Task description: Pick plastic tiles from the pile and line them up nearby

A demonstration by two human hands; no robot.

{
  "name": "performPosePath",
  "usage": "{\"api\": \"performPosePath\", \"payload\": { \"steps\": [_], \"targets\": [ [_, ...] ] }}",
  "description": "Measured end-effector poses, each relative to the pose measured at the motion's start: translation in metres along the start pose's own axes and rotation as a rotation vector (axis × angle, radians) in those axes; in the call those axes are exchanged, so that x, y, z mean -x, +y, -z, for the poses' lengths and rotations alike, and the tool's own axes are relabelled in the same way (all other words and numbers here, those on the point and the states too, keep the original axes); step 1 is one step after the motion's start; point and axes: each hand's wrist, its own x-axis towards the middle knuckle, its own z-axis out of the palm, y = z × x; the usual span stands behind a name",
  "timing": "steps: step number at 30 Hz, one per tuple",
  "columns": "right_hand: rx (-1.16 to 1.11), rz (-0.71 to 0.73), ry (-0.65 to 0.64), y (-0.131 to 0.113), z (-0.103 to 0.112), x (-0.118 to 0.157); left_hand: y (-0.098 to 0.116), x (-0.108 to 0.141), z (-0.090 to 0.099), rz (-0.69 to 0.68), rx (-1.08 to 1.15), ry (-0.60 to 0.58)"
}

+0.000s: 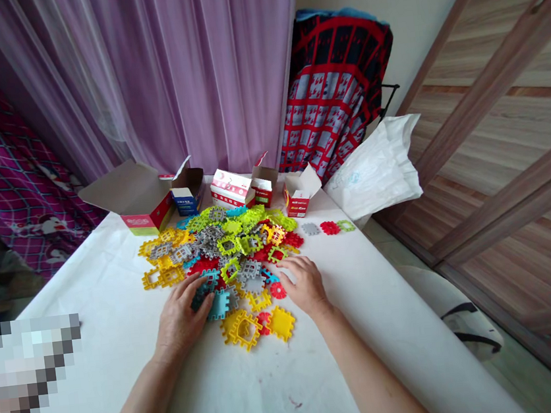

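The left hand curls partly closed over teal plastic building pieces, though its grip is hard to tell. The right hand lies open and empty beside a red piece. Most pieces lie heaped mid-counter; three sit apart toward the right, below opened cartons.

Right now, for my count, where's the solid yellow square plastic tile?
In the head view, the tile lies at the pile's near edge, below the right hand, beside a red plastic gear.
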Motion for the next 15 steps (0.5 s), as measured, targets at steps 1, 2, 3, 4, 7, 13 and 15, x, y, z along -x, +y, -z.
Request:
{"api": "performPosePath", "payload": {
  "steps": [1, 2, 3, 4, 7, 13, 15],
  "targets": [
    [-0.013, 0.034, -0.04, -0.01, -0.003, -0.006, -0.001, 0.0, 0.0, 0.002, -0.003, -0.001],
    [-0.018, 0.052, -0.083, -0.019, -0.006, -0.011, -0.001, 0.0, -0.001, 0.003, -0.006, -0.002],
    [-0.016, 0.056, -0.127, -0.027, -0.009, -0.016, -0.001, 0.0, -0.001, 0.002, -0.007, -0.001],
    [-0.007, 0.05, -0.17, -0.033, -0.011, -0.02, -0.001, 0.0, -0.001, 0.001, -0.008, 0.0],
    [0.033, 0.015, -0.262, -0.043, -0.017, -0.026, 0.001, 0.0, -0.001, -0.009, -0.004, -0.003],
    [-0.008, 0.048, -0.239, -0.044, -0.015, -0.026, 0.005, 0.0, 0.001, -0.031, -0.016, -0.019],
    [-0.071, 0.05, -0.17, -0.042, -0.01, -0.025, 0.006, 0.0, 0.002, -0.034, -0.041, -0.017]
  ]
}}
